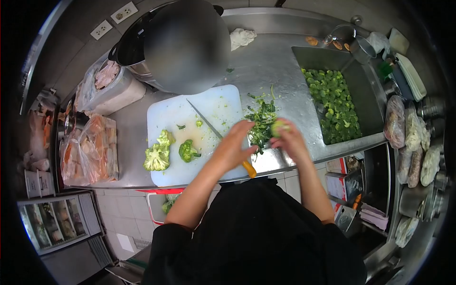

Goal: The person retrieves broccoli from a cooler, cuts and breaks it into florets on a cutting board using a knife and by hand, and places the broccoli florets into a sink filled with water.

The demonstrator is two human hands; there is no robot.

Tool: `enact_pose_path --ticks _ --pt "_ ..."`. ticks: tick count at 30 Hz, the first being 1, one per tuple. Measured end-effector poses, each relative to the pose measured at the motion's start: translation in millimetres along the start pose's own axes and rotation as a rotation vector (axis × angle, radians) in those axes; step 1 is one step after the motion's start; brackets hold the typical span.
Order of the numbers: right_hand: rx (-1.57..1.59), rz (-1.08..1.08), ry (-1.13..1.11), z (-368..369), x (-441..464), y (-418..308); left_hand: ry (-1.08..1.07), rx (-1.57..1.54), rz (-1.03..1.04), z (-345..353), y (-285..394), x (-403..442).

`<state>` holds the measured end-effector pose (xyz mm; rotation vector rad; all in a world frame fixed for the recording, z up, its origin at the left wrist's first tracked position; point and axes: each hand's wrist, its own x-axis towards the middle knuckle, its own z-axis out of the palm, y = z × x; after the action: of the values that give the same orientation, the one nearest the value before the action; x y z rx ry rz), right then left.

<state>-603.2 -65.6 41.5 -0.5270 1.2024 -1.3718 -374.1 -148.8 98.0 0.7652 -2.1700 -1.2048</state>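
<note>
A white cutting board (161, 121) lies on the steel counter, with a long knife (204, 117) across it. The knife's yellow handle (249, 169) points toward me at the counter's front edge. My left hand (232, 146) is above the knife, thumb and fingers apart, with nothing in it. Further right, my right hand (290, 141) closes around a pale green broccoli piece (279, 127), partly hidden by the fingers. Between the hands is a pile of broccoli leaves and trimmings (260, 118). Cut broccoli heads (157, 156) and a smaller broccoli floret (188, 151) rest on the board's left part.
To the right, a sink (370, 104) holds many broccoli florets (335, 104). A large pot (129, 50) stands at the back left near a plastic tub (124, 92). Bagged food (90, 152) sits at the left. A white cloth (243, 38) lies at the back.
</note>
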Motion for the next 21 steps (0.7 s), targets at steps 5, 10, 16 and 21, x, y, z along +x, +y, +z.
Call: enact_pose_path --ticks 5,10,16,21 --pt "-0.881 -0.459 0.827 -132.8 -7.1 -21.0 -0.092 0.842 -0.543 -107.0 -26.8 -33.4" --pt "-0.872 -0.517 0.456 -36.2 -13.0 -26.2 -0.183 0.712 -0.777 -135.6 -72.3 -65.2" --pt "-0.871 -0.398 -0.237 137.0 -11.2 14.7 0.241 0.229 -0.504 -114.8 -53.7 -70.3" --pt "-1.12 -0.383 -0.34 166.4 14.3 28.4 0.372 -0.112 -0.441 -106.6 -39.8 -74.9"
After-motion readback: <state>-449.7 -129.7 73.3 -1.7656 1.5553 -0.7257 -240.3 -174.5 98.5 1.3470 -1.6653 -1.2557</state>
